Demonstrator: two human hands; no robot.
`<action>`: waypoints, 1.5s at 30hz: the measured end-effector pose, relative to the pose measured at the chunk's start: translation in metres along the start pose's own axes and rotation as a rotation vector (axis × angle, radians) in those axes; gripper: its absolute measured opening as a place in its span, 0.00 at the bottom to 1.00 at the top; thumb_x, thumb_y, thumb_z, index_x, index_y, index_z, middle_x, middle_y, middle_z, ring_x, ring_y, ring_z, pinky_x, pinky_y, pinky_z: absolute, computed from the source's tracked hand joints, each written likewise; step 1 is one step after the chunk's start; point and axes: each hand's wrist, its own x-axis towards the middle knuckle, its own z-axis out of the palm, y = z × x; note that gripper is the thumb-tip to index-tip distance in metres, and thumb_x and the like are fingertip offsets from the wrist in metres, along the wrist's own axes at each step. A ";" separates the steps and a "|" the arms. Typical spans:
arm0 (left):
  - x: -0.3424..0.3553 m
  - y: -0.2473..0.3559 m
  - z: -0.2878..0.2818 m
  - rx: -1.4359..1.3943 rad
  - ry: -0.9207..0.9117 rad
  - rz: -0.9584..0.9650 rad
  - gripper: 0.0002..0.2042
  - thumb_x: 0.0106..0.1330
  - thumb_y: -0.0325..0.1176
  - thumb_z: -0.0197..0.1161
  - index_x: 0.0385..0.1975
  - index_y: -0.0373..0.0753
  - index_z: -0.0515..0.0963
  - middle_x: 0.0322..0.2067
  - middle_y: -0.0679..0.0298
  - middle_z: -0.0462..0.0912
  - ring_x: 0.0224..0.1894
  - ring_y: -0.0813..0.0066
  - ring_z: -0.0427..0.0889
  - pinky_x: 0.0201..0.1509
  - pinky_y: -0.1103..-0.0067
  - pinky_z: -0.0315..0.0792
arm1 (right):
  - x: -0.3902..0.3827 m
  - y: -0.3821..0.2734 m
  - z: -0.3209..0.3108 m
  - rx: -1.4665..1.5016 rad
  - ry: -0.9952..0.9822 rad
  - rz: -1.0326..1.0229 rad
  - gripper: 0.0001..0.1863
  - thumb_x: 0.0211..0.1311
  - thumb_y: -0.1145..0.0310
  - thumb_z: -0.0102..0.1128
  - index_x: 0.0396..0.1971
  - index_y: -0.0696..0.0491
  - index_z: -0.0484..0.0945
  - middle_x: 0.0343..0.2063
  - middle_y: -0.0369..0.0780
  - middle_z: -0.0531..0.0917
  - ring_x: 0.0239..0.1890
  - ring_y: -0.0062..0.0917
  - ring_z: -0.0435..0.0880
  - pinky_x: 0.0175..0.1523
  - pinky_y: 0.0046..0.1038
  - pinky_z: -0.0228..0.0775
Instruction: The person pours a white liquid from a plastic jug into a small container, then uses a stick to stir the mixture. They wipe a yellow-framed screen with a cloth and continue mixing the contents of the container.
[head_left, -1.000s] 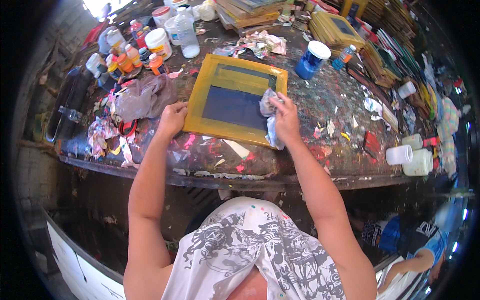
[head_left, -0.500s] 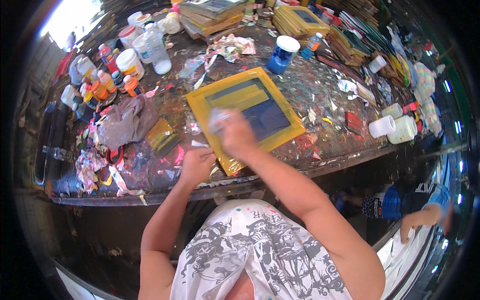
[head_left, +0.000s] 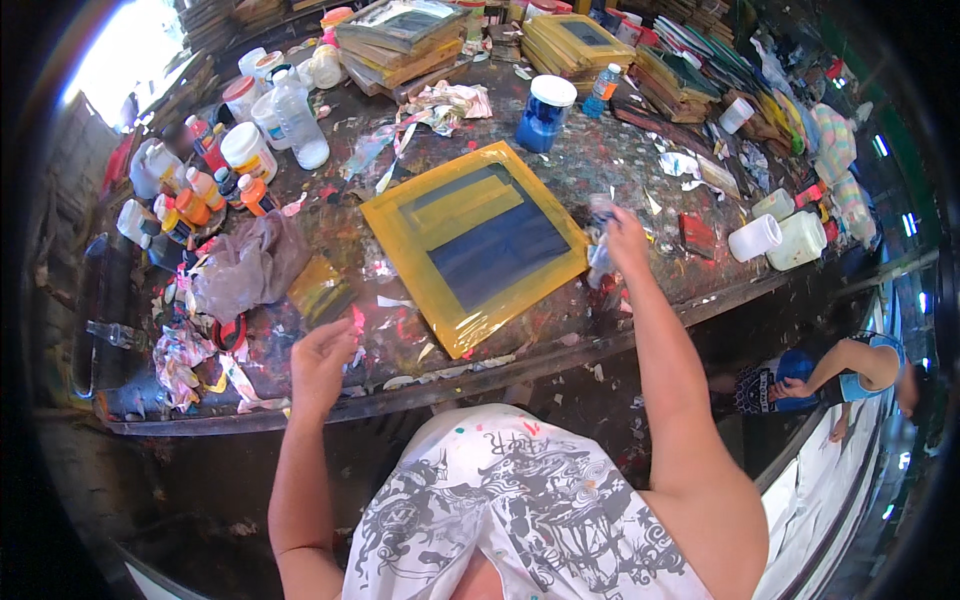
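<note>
A yellow-taped screen frame [head_left: 474, 243] with a dark blue mesh lies flat on the paint-stained table [head_left: 560, 340]. My right hand [head_left: 620, 236] hovers just past the frame's right edge, closed on a crumpled pale rag [head_left: 601, 262]. My left hand [head_left: 322, 362] hangs near the table's front edge, left of the frame, fingers loosely curled and holding nothing. A small yellow-wrapped piece [head_left: 318, 290] lies just above that hand.
A crumpled grey plastic bag [head_left: 248, 266], paint bottles [head_left: 200, 190] and white tubs [head_left: 246, 148] crowd the left. A blue jar [head_left: 545, 112] stands behind the frame, stacked frames [head_left: 400, 40] further back, white jars [head_left: 780, 236] at right. Another person [head_left: 840, 370] crouches low right.
My right hand with the rag has moved off the mesh to the frame's right side. My left hand has let go of the frame and dropped toward the table's front edge.
</note>
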 end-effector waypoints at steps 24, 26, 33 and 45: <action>0.117 0.057 0.219 -0.879 -0.588 -0.120 0.31 0.86 0.55 0.59 0.79 0.42 0.73 0.74 0.57 0.80 0.74 0.54 0.81 0.78 0.57 0.75 | -0.109 -0.222 -0.013 0.082 -0.102 -0.387 0.34 0.80 0.49 0.64 0.78 0.49 0.76 0.80 0.54 0.71 0.85 0.59 0.62 0.84 0.62 0.54; 0.134 0.053 0.209 -0.731 -0.516 -0.076 0.30 0.86 0.52 0.60 0.79 0.42 0.73 0.73 0.56 0.81 0.72 0.55 0.83 0.76 0.58 0.77 | -0.119 -0.203 -0.023 0.220 -0.171 -0.413 0.36 0.78 0.47 0.66 0.78 0.47 0.77 0.84 0.55 0.66 0.87 0.62 0.57 0.84 0.65 0.51; 0.186 0.070 0.132 0.477 -0.193 0.615 0.31 0.79 0.44 0.70 0.78 0.37 0.77 0.80 0.47 0.73 0.76 0.43 0.78 0.79 0.52 0.73 | -0.124 -0.082 -0.042 -0.047 0.052 -0.114 0.32 0.71 0.54 0.74 0.71 0.51 0.82 0.80 0.55 0.69 0.85 0.59 0.62 0.82 0.62 0.58; 0.243 0.041 0.204 1.364 -0.278 0.829 0.25 0.87 0.45 0.55 0.81 0.61 0.77 0.88 0.59 0.61 0.86 0.35 0.61 0.85 0.42 0.60 | -0.145 -0.014 -0.042 -0.038 0.316 -0.096 0.14 0.72 0.66 0.70 0.53 0.52 0.92 0.62 0.41 0.88 0.75 0.42 0.78 0.76 0.52 0.71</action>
